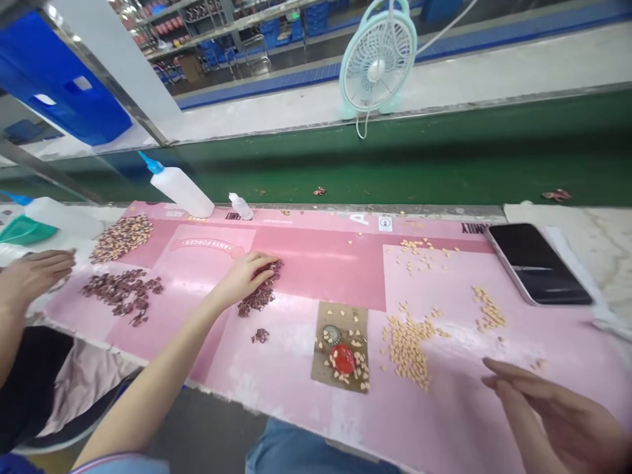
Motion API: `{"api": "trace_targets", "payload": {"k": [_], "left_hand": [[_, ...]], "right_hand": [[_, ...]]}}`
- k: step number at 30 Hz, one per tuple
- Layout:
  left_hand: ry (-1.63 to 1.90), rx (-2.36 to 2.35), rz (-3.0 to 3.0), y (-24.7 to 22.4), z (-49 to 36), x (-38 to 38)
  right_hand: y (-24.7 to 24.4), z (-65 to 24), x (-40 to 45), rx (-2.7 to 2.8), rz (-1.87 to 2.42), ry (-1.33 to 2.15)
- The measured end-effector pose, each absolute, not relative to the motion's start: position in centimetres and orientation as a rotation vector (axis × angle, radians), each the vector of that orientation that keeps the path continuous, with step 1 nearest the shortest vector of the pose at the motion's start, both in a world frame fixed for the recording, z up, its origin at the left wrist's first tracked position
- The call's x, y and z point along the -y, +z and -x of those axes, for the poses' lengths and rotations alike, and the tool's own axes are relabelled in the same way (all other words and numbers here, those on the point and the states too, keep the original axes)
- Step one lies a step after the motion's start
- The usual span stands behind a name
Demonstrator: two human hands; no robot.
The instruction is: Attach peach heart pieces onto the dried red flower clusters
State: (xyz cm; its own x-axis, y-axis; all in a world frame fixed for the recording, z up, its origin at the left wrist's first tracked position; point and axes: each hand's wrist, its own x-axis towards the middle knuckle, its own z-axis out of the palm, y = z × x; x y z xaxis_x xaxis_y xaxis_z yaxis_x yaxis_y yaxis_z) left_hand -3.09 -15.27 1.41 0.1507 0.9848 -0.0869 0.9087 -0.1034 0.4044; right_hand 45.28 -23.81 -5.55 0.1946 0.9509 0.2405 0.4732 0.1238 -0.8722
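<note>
My left hand (247, 276) reaches over a small pile of dark brown pieces (257, 301), its fingertips bent down into them; what they pinch, if anything, is hidden. On the right, my right hand (548, 408) hovers above the pink mat (316, 263) with thumb and forefinger close together; anything between them is too small to see. Many small tan pieces (409, 349) lie in a heap to its left. Between the hands, a brown square sheet (340, 388) bears a red round piece (342, 359), a grey ridged cap (332, 335) and scattered tan pieces.
A phone (538, 263) lies at the right. White bottles (182, 191) stand or lean at the back left. Another person's hand (42, 273) is at the far left, near mixed pieces (123, 238). A fan (379, 66) stands beyond the green belt (247, 161).
</note>
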Motion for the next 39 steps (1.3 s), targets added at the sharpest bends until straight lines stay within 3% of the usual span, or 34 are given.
{"api": "trace_targets", "payload": {"k": [6, 13, 21, 33, 39], "left_hand": [[0.376, -1.827, -2.084, -0.3, 0.7, 17.2], [0.540, -1.885, -2.114, 0.0, -0.2, 18.9], [1.043, -1.998, -2.027, 1.6, -2.4, 21.9], [1.032, -1.752, -1.457, 3.9, -6.5, 28.8], [0.877, -1.279, -1.281, 4.0, -10.7, 29.1]], "right_hand": [[-2.2, -42.8, 25.4, 1.571, 1.654, 0.471], [-3.1, -42.1, 25.4, 1.878, 1.609, 0.439], [-3.7, -40.4, 24.5, 1.996, 1.501, 0.408], [-1.8, -39.2, 24.6, 1.916, 1.376, 0.271], [3.3, -34.2, 26.6, 1.977, 0.917, 0.571]]}}
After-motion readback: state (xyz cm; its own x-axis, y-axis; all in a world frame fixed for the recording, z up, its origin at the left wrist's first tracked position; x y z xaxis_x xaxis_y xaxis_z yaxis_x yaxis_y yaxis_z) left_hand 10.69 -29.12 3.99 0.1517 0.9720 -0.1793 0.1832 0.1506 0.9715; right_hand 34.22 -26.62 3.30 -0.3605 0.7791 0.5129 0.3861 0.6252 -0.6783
